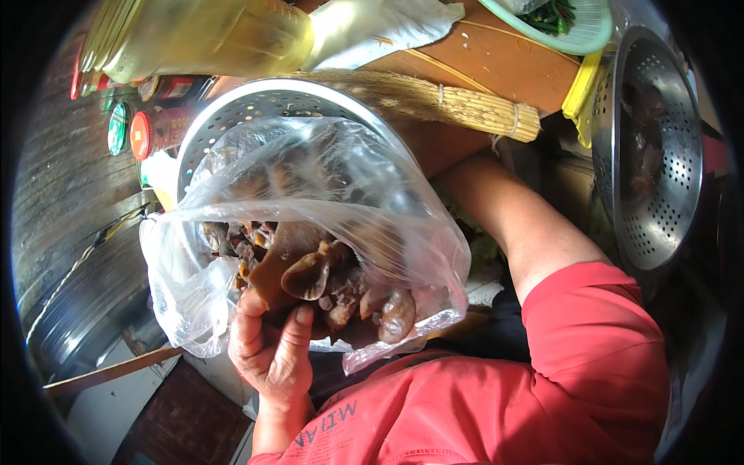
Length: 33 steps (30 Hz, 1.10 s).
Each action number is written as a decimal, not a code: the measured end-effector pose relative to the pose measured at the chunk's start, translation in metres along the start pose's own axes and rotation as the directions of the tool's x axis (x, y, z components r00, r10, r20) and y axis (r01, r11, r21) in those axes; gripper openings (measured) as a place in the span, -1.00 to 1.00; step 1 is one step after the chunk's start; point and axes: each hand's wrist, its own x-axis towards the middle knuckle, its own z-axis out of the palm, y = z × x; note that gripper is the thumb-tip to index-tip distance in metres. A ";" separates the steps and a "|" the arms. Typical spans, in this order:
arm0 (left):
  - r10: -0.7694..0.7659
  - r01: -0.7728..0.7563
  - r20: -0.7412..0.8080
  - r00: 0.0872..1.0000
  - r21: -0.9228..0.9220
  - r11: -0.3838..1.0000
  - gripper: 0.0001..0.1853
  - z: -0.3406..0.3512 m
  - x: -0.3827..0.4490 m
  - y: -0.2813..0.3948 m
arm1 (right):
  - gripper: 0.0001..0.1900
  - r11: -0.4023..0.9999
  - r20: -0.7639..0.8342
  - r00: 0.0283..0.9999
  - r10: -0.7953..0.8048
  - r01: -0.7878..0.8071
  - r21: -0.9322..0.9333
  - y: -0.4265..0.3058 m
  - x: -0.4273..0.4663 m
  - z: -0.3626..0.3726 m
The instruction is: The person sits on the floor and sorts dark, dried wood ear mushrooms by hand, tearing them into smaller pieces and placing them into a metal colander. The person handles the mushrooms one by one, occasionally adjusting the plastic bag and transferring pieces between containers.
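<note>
A clear plastic bag (407, 232) full of brown wood ear mushrooms (343, 285) lies in and over the front of a perforated metal colander (279, 90). At the bag's open mouth, my left hand (267, 349) pinches a broad, flat brown mushroom piece (282, 250) between thumb and fingers. The bag's film hangs down beside that hand. My right forearm reaches forward past the bag's right side, and its hand is out of view beneath the table edge and behind the bag.
A straw whisk broom (476, 110) lies behind the colander on a brown tabletop (500, 58). A second colander (662, 174) with brown pieces stands at right. A green basket (598, 35) holds green vegetables. A large yellowish container (232, 40) and several jars, one red-lidded (141, 135), are at upper left.
</note>
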 end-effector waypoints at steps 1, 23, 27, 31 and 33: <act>-0.017 0.018 0.007 1.000 -0.014 1.000 -0.57 -0.001 0.000 0.000 | -0.68 1.000 0.002 1.000 0.002 -0.002 0.000 0.002 0.002 0.000; 0.148 -0.138 -0.005 0.989 0.327 0.935 -0.45 -0.002 -0.005 -0.006 | -0.66 0.980 0.009 0.983 -0.183 0.182 0.078 0.013 -0.121 -0.081; 0.204 -0.207 0.060 0.977 0.480 0.853 -0.43 -0.010 0.003 0.014 | -0.70 0.981 0.100 0.977 -0.190 0.186 0.046 0.034 -0.161 -0.114; 0.153 -0.154 0.026 0.988 0.287 0.946 -0.41 -0.027 0.009 0.007 | -0.81 0.975 0.037 0.997 -0.061 0.052 0.214 -0.010 -0.229 -0.195; 0.093 -0.111 0.065 0.993 0.361 0.926 -0.37 -0.036 0.016 0.002 | -0.85 0.969 -0.142 0.987 -0.075 0.106 0.222 -0.016 -0.261 -0.232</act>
